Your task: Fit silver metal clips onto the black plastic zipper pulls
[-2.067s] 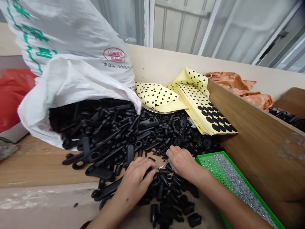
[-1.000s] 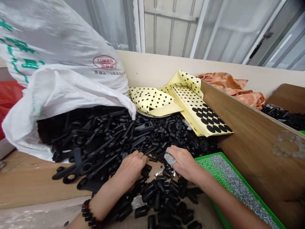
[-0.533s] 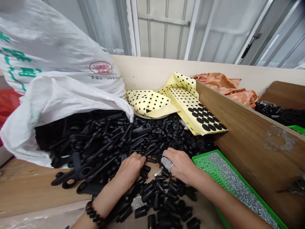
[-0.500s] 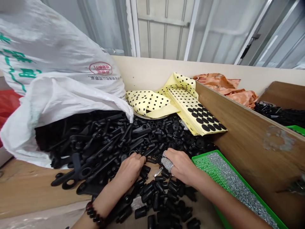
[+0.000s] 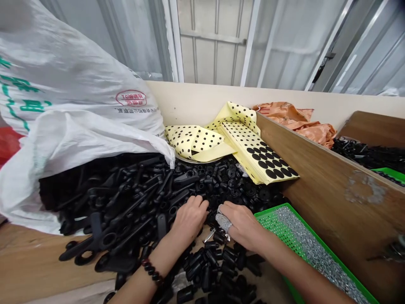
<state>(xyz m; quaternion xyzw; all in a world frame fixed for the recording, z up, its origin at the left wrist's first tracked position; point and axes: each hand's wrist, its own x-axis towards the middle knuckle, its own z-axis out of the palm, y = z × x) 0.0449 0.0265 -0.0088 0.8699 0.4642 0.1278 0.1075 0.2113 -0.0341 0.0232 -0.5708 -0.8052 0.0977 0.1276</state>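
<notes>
My left hand (image 5: 191, 215), with a dark beaded bracelet at the wrist, reaches over the heap of black plastic parts (image 5: 136, 190), fingers curled together. Close to its right is my right hand (image 5: 242, 223), also closed, with grey wrapping on some fingers. The fingertips of both hands nearly meet above dark parts, and what either holds is hidden. Just below them a small shiny metal piece (image 5: 209, 235) lies on the table. Nearer to me are scattered short black cylindrical caps (image 5: 207, 270). Long black handle-like pieces (image 5: 98, 228) lie to the left.
A white woven sack (image 5: 79, 97) spills black parts from the left. Yellow sheets with black round stickers (image 5: 262, 156) lie behind the heap. On the right, a green tray (image 5: 294, 209) holds small metal pieces beside a wooden divider (image 5: 319, 169). Orange plastic (image 5: 303, 120) lies beyond it.
My left hand has moved right, close to my right hand. A black piece seen at its fingertips before is now hidden. The camera view has shifted slightly.
</notes>
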